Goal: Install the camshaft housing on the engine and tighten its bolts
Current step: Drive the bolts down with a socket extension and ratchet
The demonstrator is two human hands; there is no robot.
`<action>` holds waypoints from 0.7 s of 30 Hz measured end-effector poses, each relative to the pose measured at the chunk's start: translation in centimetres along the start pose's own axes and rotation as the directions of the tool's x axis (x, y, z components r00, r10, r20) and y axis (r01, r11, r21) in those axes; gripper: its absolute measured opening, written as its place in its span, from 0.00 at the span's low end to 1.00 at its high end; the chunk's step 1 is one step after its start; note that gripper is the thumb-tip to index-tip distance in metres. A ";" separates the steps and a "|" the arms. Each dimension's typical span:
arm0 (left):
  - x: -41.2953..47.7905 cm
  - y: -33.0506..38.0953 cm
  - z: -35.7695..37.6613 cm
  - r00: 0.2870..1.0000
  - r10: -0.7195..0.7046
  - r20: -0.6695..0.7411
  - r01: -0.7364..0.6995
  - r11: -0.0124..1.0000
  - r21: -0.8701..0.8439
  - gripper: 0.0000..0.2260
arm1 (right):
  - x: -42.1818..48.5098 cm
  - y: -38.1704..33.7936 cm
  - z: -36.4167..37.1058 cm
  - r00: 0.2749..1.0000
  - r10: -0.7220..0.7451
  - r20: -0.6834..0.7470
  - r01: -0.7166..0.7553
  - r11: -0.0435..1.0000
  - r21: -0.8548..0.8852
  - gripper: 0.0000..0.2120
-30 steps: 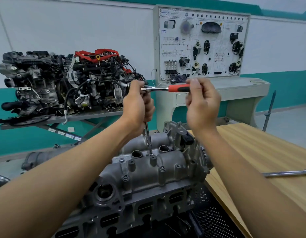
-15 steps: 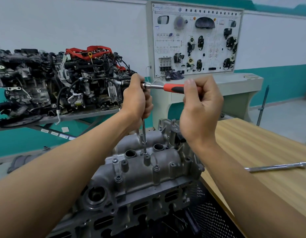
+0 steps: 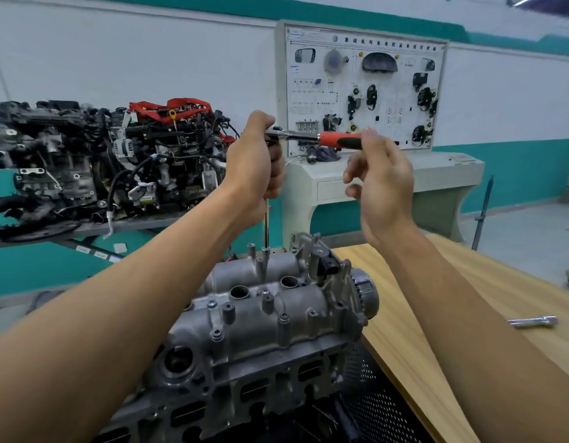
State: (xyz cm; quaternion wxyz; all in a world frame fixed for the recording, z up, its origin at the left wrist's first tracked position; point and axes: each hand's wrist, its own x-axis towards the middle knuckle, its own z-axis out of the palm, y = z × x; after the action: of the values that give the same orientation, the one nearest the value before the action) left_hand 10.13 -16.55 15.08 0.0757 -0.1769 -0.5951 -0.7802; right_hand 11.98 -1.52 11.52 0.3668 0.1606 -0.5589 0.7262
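Centrally, the ratchet wrench (image 3: 297, 134) is gripped by the left hand (image 3: 256, 161) above the camshaft housing (image 3: 260, 318), seated on the engine (image 3: 244, 388) left of the worktop (image 3: 452, 298), while the right hand (image 3: 383, 183) is spread beside its handle (image 3: 339, 141).

Ratchet (image 3: 303, 134) head: covered by the left hand (image 3: 254, 161), upper centre.
Right hand (image 3: 385, 183) fingertips (image 3: 367, 134): motion-blurred; contact with the red handle (image 3: 340, 141) cannot be told.
Wall panel (image 3: 363, 87) lettering: too small to read.
Engine (image 3: 244, 388): cut off by the bottom edge.
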 end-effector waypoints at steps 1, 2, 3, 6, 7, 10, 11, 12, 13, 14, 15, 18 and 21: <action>-0.3 0.2 0.6 1.000 -0.003 0.003 0.003 1.000 -0.030 0.24 | -0.2 0.0 -0.5 0.998 0.013 0.056 -0.010 0.999 -0.046 0.13; -0.5 0.3 1.3 1.000 -0.010 0.004 0.010 0.997 -0.070 0.24 | -0.8 0.1 -1.2 0.990 0.022 0.137 -0.004 0.992 -0.127 0.15; -0.8 0.2 2.0 1.000 -0.019 0.002 0.019 0.993 -0.117 0.23 | -1.7 0.2 -2.0 0.972 0.041 0.230 0.013 0.974 -0.227 0.16; -1.5 -0.6 4.8 0.997 -0.078 0.019 0.081 0.970 -0.231 0.20 | -5.0 0.8 -4.9 0.904 0.147 0.402 0.026 0.919 -0.394 0.13; -1.8 -1.1 5.9 0.993 -0.108 0.043 0.115 0.962 -0.249 0.20 | -5.9 0.9 -6.0 0.894 0.179 0.410 0.003 0.914 -0.405 0.12; -2.4 -3.0 9.5 0.969 -0.200 0.143 0.234 0.928 -0.290 0.21 | -7.9 0.6 -9.8 0.865 0.297 0.405 -0.119 0.905 -0.409 0.13; -2.7 -3.8 10.7 0.959 -0.224 0.173 0.269 0.915 -0.302 0.21 | -8.6 0.5 -11.0 0.853 0.339 0.398 -0.154 0.891 -0.428 0.13; -2.9 -4.6 11.8 0.950 -0.245 0.195 0.297 0.902 -0.312 0.21 | -9.3 0.5 -12.2 0.847 0.372 0.381 -0.178 0.872 -0.456 0.13; -3.2 -5.4 12.8 0.941 -0.264 0.210 0.321 0.891 -0.320 0.21 | -10.2 0.6 -13.5 0.849 0.395 0.352 -0.199 0.855 -0.479 0.13; -3.4 -6.3 13.9 0.932 -0.286 0.222 0.348 0.880 -0.324 0.21 | -11.1 0.8 -14.8 0.857 0.408 0.314 -0.223 0.844 -0.488 0.13; -3.7 -7.4 14.9 0.921 -0.314 0.230 0.377 0.867 -0.325 0.21 | -12.0 1.0 -16.0 0.869 0.413 0.271 -0.246 0.838 -0.488 0.13; -4.7 -10.7 18.0 0.882 -0.403 0.244 0.465 0.825 -0.322 0.19 | -14.4 1.2 -19.6 0.901 0.411 0.141 -0.296 0.818 -0.494 0.14; -5.5 -13.7 21.2 0.839 -0.483 0.249 0.542 0.778 -0.317 0.18 | -16.5 1.0 -22.3 0.917 0.399 0.002 -0.343 0.793 -0.504 0.15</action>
State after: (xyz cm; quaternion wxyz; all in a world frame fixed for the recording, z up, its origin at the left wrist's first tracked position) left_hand 14.66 7.05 5.60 -0.2212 -0.0785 -0.4642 -0.8541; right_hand 26.41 13.26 -6.97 0.2150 -0.0122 -0.7649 0.6071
